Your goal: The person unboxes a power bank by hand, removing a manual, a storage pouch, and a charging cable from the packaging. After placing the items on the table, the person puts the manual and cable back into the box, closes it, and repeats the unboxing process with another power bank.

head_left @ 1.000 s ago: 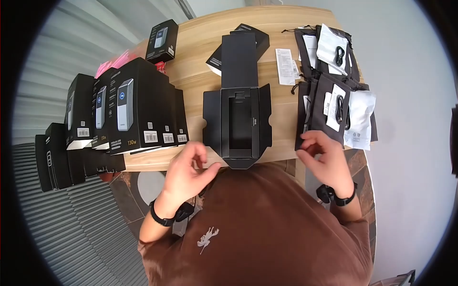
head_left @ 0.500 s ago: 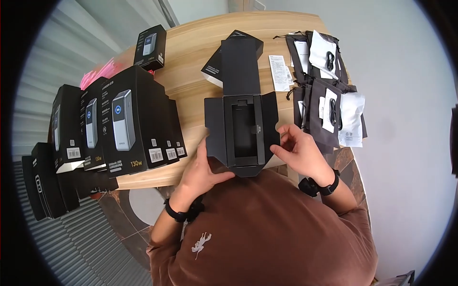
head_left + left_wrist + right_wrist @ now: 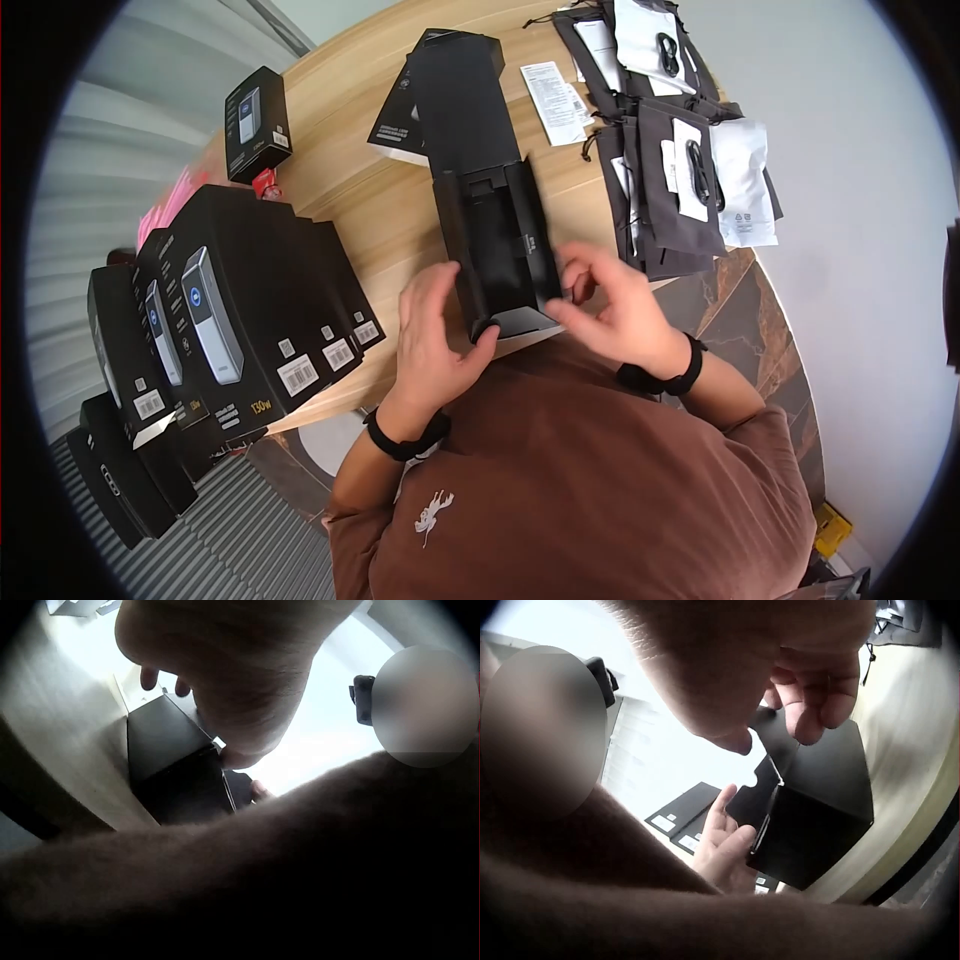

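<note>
A black box (image 3: 496,250) lies with its long lid (image 3: 467,112) laid back, showing a moulded recess inside. Both side flaps stand raised beside the recess. At the box's left side is my left hand (image 3: 430,330), its fingers reaching along the outer flap and its thumb at the near corner. My right hand (image 3: 620,310) pinches the right flap (image 3: 530,215), fingers bent outside it and thumb toward the near edge. In the right wrist view, the right fingertips (image 3: 806,727) overlap the box's side.
Boxes marked 130w (image 3: 250,320) stand grouped at left, with another small box (image 3: 257,125) farther back. One more box (image 3: 395,125) lies partly under the lid. Paper slips (image 3: 553,103) lie right of it. Dark drawstring pouches (image 3: 655,215) with cables and white packets fill the right side.
My hands have come inward from apart to both sides of the box. The side flaps, spread out earlier, are now folded up. The head view has turned.
</note>
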